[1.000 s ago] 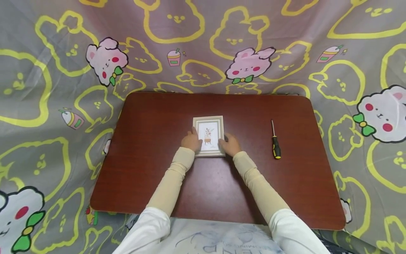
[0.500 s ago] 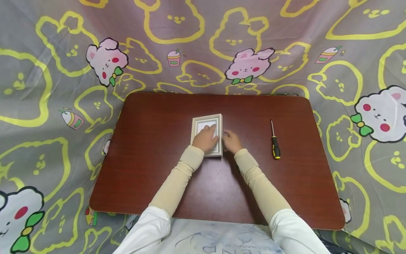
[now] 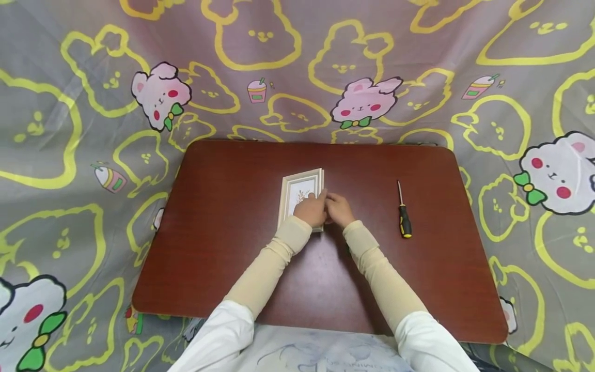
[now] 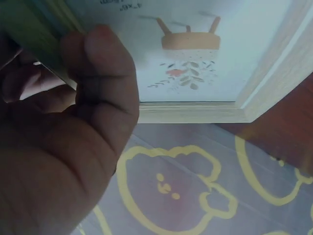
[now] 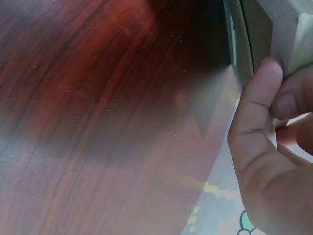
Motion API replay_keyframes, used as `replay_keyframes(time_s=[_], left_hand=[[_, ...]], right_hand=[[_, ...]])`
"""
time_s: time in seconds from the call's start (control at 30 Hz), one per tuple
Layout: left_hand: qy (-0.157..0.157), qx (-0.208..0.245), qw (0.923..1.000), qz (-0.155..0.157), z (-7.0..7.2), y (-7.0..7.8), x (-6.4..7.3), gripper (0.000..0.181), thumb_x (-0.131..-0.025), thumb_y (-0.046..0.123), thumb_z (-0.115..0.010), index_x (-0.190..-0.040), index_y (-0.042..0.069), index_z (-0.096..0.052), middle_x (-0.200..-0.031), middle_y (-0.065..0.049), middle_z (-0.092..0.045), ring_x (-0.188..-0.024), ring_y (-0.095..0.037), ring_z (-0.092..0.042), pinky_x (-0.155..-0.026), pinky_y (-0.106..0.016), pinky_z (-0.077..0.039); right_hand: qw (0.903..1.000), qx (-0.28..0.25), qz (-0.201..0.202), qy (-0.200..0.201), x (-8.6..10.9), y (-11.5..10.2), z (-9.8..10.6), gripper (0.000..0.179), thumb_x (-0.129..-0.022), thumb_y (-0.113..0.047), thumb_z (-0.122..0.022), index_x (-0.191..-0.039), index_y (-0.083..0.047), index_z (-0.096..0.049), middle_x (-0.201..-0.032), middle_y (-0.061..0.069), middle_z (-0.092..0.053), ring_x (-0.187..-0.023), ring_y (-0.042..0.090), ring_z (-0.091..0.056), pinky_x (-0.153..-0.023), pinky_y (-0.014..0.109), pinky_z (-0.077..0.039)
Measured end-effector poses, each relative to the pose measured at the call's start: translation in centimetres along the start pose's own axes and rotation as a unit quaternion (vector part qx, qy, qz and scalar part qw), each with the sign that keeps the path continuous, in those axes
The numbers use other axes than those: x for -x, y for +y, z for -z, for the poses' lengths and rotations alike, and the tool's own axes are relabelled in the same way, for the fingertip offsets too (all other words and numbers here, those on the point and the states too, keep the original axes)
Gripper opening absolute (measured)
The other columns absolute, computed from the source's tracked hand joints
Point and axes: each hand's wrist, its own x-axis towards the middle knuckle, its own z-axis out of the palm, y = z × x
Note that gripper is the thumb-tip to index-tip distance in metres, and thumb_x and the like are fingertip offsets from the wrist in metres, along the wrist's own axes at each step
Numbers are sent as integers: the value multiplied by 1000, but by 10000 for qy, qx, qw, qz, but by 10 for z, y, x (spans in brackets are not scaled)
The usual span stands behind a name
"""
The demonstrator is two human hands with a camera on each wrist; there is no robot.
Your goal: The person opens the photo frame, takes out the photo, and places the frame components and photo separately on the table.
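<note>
A cream-coloured picture frame (image 3: pixel 280 199) stands tilted in the middle of the table, its plant print facing left of the person. My left hand (image 3: pixel 310 209) lies across the front at the right edge and holds that edge with curled fingers; in the left wrist view the hand (image 4: pixel 93 107) covers part of the print. Just right of it, my right hand (image 3: pixel 340 209) has its fingers bent at the frame's back and side. In the right wrist view a fingertip of the right hand (image 5: pixel 259 137) touches the frame's side (image 5: pixel 283 39). The fingers' far sides are hidden.
A screwdriver (image 3: pixel 403 219) with a black and yellow handle lies on the right of the dark red table (image 3: pixel 223 232). A grey cloth (image 3: pixel 297 62) with cartoon prints hangs behind the table and along both sides.
The left hand has left the frame's left side and moved right, across the print to the right edge. The frame has turned and tilted. The screwdriver has stayed in place.
</note>
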Motion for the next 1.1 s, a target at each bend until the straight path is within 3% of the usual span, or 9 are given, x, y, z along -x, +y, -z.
replay_keyframes(time_s=[0.2,0.37,0.5,0.67,0.8,0.9,0.97,1.03,1.1], left_hand=[[435,-255,9987,-31,3,4,2,78,-93,29,-69,-159,10,-33,-114,-19,-61,-77,-28,-65,-59,-40,-56],[871,-359,9956,-16,3,3,4,78,-89,27,-73,-155,5,-38,-107,-17,-63,-77,-29,-65,-59,-40,-56],[1404,-444,9891,15,3,2,7,69,-87,24,-70,-149,2,-48,-101,-18,-66,-75,-29,-67,-58,-41,-56],[1827,-319,9825,188,4,-1,7,66,-86,27,-67,-145,1,-52,-98,-18,-67,-73,-30,-67,-55,-42,-55],[2130,-198,9765,255,11,-2,9,63,-89,30,-62,-145,1,-53,-95,-18,-67,-69,-30,-66,-52,-42,-54],[2233,-130,9743,266,19,-1,11,62,-94,35,-58,-146,1,-51,-96,-20,-67,-69,-30,-66,-52,-42,-54],[2235,19,9744,253,23,0,13,63,-95,36,-57,-147,1,-50,-99,-21,-67,-70,-31,-66,-54,-44,-55],[2164,149,9759,253,26,1,14,64,-96,36,-57,-149,2,-48,-104,-21,-67,-74,-32,-66,-56,-45,-55],[2152,299,9759,226,29,2,16,64,-95,34,-59,-150,3,-47,-107,-21,-67,-76,-33,-67,-58,-47,-55]], right_hand=[[9998,-36,108,140,0,-5,-2,38,-98,-13,-49,-127,3,-66,-97,21,-68,-63,14,-61,-55,31,-56],[9994,249,219,92,-2,-10,-1,37,-99,-17,-50,-126,2,-66,-108,22,-68,-76,20,-63,-65,31,-54],[9985,368,409,46,-2,-13,-1,38,-102,-19,-47,-128,3,-65,-117,23,-67,-88,26,-65,-73,31,-52],[9987,-164,429,-237,0,-12,-3,42,-108,-19,-37,-136,4,-58,-126,25,-63,-98,24,-64,-75,28,-54],[9953,-813,173,-497,4,-10,-6,49,-111,-29,-32,-137,6,-56,-115,24,-66,-80,16,-64,-68,32,-55],[9829,-1671,-203,-744,4,-3,-11,59,-111,-41,-29,-130,7,-57,-93,16,-69,-69,16,-64,-65,39,-56],[9725,-2126,-410,-864,1,7,-16,63,-108,-49,-31,-128,4,-58,-88,6,-68,-71,18,-65,-67,41,-57],[9617,-2464,-582,-1045,1,11,-20,65,-107,-53,-32,-129,3,-57,-92,5,-67,-74,21,-66,-73,49,-57],[9609,-2487,-640,-1034,2,13,-23,66,-106,-53,-35,-135,2,-56,-103,7,-65,-79,21,-66,-77,52,-57]])
